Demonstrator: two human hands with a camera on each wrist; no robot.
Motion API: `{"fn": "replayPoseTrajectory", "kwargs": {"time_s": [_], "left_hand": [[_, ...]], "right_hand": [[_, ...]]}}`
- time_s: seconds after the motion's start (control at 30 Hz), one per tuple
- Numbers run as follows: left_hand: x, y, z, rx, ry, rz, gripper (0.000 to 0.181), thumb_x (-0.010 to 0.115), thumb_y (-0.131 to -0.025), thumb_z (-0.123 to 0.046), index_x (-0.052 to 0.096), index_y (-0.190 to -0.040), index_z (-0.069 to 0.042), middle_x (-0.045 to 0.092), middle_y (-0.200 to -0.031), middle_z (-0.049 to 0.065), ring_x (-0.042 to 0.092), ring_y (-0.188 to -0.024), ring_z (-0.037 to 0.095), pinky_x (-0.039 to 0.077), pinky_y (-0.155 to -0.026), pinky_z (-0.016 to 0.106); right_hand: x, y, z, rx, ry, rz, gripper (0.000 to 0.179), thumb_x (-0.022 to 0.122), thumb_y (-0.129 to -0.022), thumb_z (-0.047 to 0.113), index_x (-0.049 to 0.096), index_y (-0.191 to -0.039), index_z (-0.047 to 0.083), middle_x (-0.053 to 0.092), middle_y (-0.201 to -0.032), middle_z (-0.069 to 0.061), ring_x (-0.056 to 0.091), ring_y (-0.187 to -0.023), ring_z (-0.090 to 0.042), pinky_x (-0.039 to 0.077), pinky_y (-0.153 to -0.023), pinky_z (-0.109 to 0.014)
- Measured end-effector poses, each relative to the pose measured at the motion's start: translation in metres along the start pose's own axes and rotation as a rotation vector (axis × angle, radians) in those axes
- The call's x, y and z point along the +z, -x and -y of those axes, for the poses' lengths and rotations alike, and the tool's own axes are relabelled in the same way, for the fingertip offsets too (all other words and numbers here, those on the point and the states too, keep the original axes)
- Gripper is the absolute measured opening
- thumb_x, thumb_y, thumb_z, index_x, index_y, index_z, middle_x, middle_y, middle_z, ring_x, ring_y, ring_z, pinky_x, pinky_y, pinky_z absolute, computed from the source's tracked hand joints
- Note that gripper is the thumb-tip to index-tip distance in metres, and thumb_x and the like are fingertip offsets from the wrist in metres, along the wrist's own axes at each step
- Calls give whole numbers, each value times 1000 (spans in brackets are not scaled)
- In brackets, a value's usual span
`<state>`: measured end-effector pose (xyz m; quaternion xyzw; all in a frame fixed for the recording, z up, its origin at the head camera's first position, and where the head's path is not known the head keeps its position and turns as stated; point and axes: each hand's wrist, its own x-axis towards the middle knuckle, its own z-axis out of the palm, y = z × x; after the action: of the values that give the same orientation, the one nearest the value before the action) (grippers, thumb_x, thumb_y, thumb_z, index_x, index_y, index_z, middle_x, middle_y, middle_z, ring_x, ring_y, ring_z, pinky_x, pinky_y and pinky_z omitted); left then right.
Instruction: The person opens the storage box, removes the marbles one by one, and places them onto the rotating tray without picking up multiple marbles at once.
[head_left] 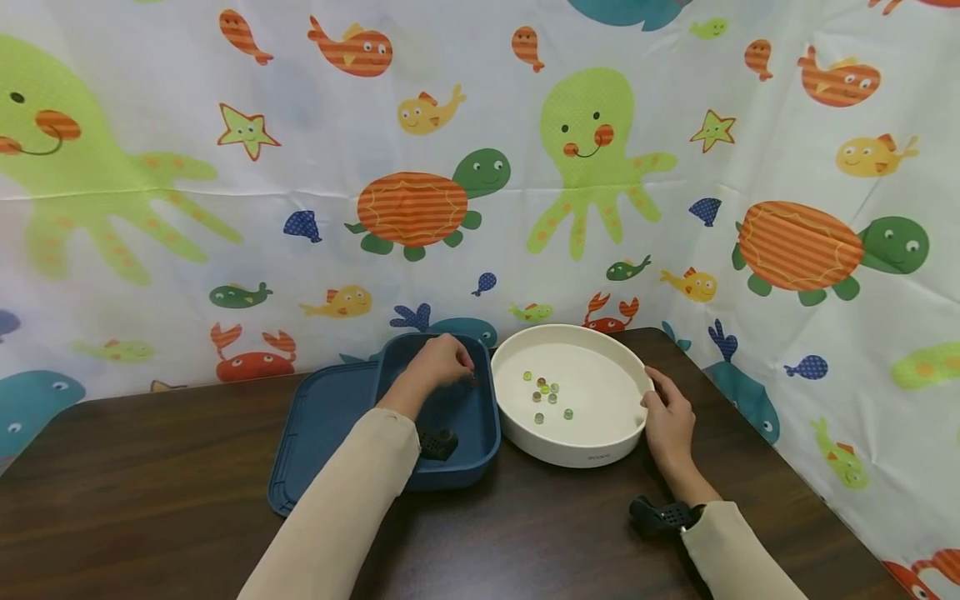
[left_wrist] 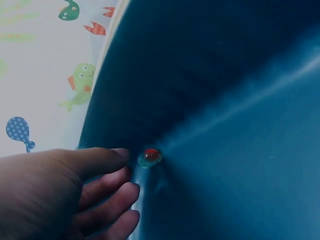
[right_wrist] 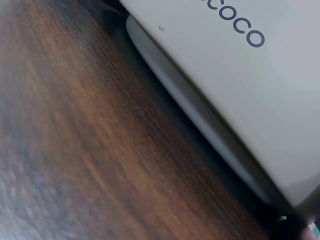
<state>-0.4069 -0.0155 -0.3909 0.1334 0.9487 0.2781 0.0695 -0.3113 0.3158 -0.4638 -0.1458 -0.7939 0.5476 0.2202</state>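
Observation:
My left hand (head_left: 442, 363) reaches down into a deep blue plastic bin (head_left: 493, 433). A shiny red-and-green glass marble (left_wrist: 151, 156) lies in the bin's corner, just beyond the fingertips in the left wrist view. The thumb and loosely bent fingers (left_wrist: 102, 197) point at it with a small gap between. My right hand (head_left: 670, 423) grips the right rim of a round white tray (head_left: 600, 452), thumb over the edge. Several green and reddish marbles (head_left: 552, 398) are scattered on the tray floor. In the right wrist view only the tray's lettered side (right_wrist: 250, 95) shows close up.
A blue lid (head_left: 318, 417) lies flat left of the bin, partly under it. The bin and tray stand side by side on a dark wooden table (head_left: 555, 533). A white curtain (head_left: 480, 108) printed with sea animals hangs behind and on the right.

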Motion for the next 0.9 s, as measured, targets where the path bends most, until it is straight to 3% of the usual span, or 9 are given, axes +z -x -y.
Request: {"fn": "replayPoseTrajectory", "kwargs": {"time_s": [0.17,0.5,0.9], "left_hand": [[3,-3,1,2,-12,25,8,72,-92,-11,79,-93,-7,75,-92,7,62,-79,18,52,-69,28],[9,-13,1,-23,-153,93,6,74,-91,-15,76,-87,-11,72,-87,5,62,-78,19,53,-70,31],[7,-13,-5,14,-176,79,13,73,-92,-17,73,-81,-12,65,-76,1,59,-71,16,46,-62,28]], "right_hand": [[0,-1,0,-1,2,1,53,42,-93,10,55,-145,12,51,-153,-12,51,-137,-33,42,-112,-52],[0,-1,1,12,0,5,54,42,-93,11,55,-145,12,50,-154,-11,50,-138,-33,41,-113,-52],[0,-3,-1,2,-2,2,53,43,-93,11,56,-145,12,52,-153,-11,52,-137,-32,42,-113,-52]]}}
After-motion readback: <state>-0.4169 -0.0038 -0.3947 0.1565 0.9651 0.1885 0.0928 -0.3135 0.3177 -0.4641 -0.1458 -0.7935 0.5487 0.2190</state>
